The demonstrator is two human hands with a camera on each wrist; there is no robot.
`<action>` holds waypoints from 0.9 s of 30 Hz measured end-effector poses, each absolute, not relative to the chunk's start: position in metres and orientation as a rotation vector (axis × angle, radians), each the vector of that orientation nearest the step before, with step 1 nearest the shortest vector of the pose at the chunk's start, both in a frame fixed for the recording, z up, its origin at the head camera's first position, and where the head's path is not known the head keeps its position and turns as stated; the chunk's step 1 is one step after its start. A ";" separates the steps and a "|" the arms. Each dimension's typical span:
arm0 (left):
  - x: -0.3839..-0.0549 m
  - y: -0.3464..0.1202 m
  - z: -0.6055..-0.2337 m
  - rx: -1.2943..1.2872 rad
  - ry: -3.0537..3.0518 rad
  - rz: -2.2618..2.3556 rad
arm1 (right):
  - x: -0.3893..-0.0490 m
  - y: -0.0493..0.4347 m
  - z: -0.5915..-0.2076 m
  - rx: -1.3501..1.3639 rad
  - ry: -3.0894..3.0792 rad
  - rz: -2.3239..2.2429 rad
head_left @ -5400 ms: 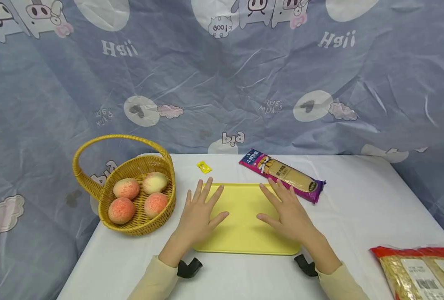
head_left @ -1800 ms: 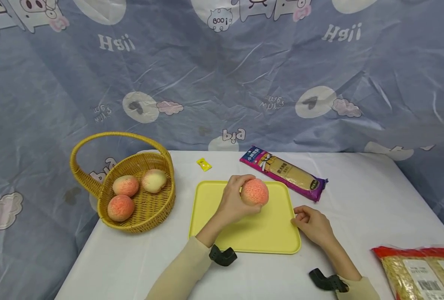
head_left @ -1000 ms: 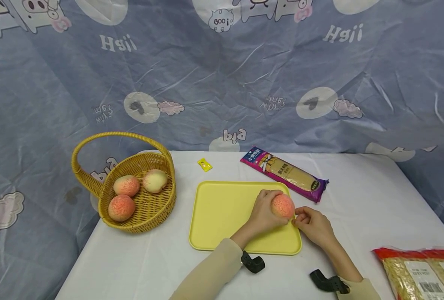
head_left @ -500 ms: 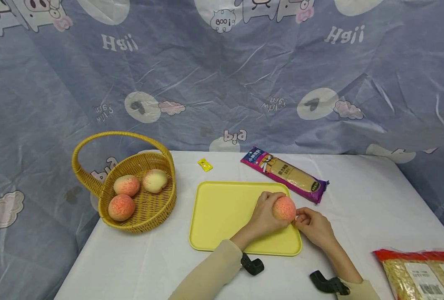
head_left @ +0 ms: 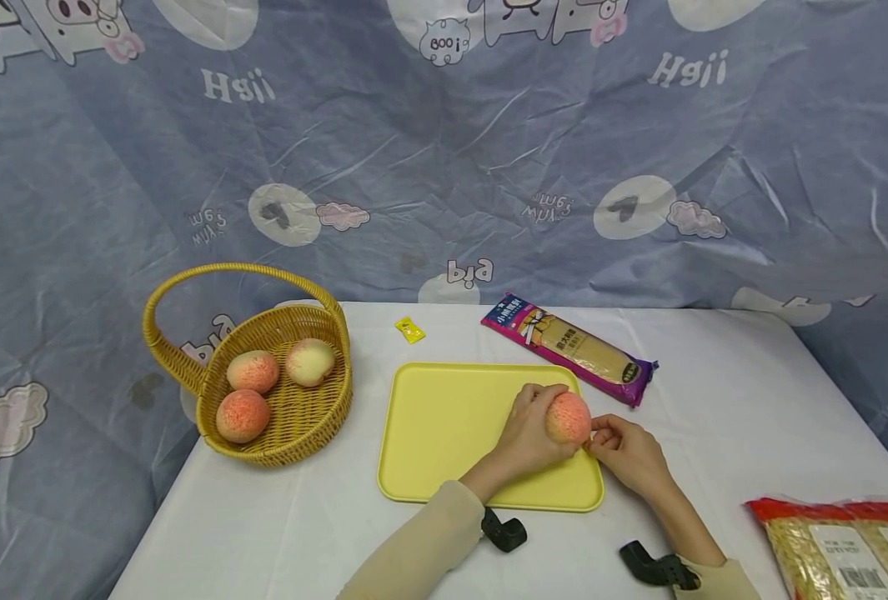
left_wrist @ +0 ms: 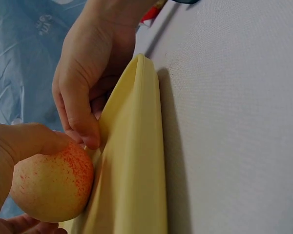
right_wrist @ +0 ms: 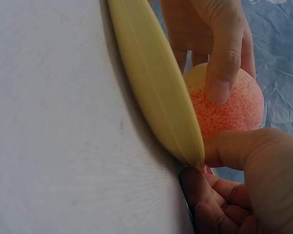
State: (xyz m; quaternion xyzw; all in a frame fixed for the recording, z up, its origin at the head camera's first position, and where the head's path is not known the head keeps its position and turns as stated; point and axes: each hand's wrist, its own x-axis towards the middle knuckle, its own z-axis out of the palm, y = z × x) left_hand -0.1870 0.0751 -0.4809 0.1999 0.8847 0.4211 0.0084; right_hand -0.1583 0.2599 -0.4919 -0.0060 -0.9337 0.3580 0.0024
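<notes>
A pink-and-cream peach is gripped by my left hand at the right end of the yellow tray. In the left wrist view, my thumb lies over the top of the peach, which sits low against the tray. My right hand pinches the tray's right rim. The right wrist view has its thumb above the rim and curled fingers below. Three more peaches lie in the yellow wicker basket on the left.
Behind the tray lie a small yellow packet and a purple pack of noodles. A red-topped clear bag is at the table's right front. A patterned blue cloth hangs behind the white table.
From open hands over the tray, my left hand has taken a peach from the basket and carried it right; my right hand has taken hold of the tray's rim. The last half second is nearly still.
</notes>
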 end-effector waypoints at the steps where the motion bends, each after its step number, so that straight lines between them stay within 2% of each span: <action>1: -0.187 0.075 -0.481 0.628 2.766 1.308 | -0.158 0.260 -0.492 -0.016 -2.928 1.120; 9: -0.187 0.072 -0.483 0.651 2.780 1.288 | -0.158 0.261 -0.492 -0.005 -2.923 1.111; 14: -0.180 0.055 -0.469 0.645 2.781 1.335 | -0.158 0.260 -0.492 -0.021 -2.929 1.123; 27: -0.140 -0.077 -0.424 0.878 2.929 1.542 | -0.159 0.260 -0.492 -0.004 -2.957 1.105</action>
